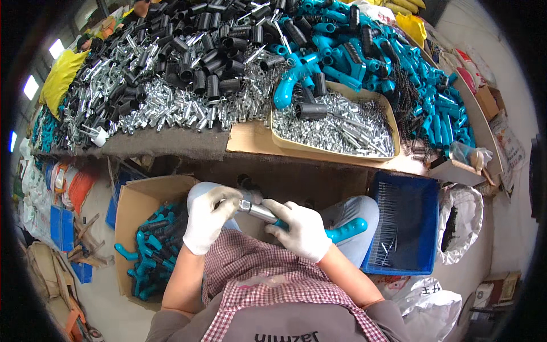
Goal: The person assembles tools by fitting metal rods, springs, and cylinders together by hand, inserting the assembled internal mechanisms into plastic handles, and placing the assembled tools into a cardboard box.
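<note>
Over my lap, my right hand (299,228), in a white glove, is wrapped round a teal-handled tool (348,229) with a bright silver metal shaft. Its rounded teal end sticks out to the right past my palm. The thumb and fingers of my left hand (209,221), gloved too, pinch the silver far end of the shaft. Whether a separate small part sits between those fingertips is hidden. Just beyond the hands, on the workbench, stands a cream tray (333,153) of small silver metal parts.
Heaps of black tubes (211,80), silver fittings (171,108) and teal handles (444,122) cover the bench. A cardboard box (128,214) of teal and black pieces stands at left. At right are a blue bin (410,251) with thin metal rods and a white sack (464,228).
</note>
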The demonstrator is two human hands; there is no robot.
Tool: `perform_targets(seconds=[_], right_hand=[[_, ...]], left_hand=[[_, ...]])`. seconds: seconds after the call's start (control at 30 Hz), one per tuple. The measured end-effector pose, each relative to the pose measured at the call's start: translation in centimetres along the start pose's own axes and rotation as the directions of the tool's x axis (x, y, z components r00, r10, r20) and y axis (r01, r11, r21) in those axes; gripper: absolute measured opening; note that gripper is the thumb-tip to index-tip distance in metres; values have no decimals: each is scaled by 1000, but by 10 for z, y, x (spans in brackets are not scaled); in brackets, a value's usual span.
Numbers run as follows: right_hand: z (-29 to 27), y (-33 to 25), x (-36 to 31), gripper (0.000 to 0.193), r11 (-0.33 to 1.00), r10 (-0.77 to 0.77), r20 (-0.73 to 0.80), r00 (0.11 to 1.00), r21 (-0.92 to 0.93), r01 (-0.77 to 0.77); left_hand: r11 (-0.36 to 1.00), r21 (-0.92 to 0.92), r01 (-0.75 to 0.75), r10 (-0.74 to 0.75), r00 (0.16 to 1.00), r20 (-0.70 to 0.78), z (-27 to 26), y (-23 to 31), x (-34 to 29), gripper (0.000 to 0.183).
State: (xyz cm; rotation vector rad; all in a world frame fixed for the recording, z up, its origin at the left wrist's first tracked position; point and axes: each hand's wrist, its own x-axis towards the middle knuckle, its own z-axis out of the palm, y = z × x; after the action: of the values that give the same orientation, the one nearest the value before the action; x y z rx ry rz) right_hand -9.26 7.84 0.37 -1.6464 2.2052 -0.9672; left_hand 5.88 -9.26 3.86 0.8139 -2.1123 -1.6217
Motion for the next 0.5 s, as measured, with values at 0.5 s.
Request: perform_targets(seconds=[0.5], right_hand=[[-18,9,-12,55,979,1,191,982,200,-40]], left_hand=[[937,243,-251,196,954,229,2,12,-13,22]])
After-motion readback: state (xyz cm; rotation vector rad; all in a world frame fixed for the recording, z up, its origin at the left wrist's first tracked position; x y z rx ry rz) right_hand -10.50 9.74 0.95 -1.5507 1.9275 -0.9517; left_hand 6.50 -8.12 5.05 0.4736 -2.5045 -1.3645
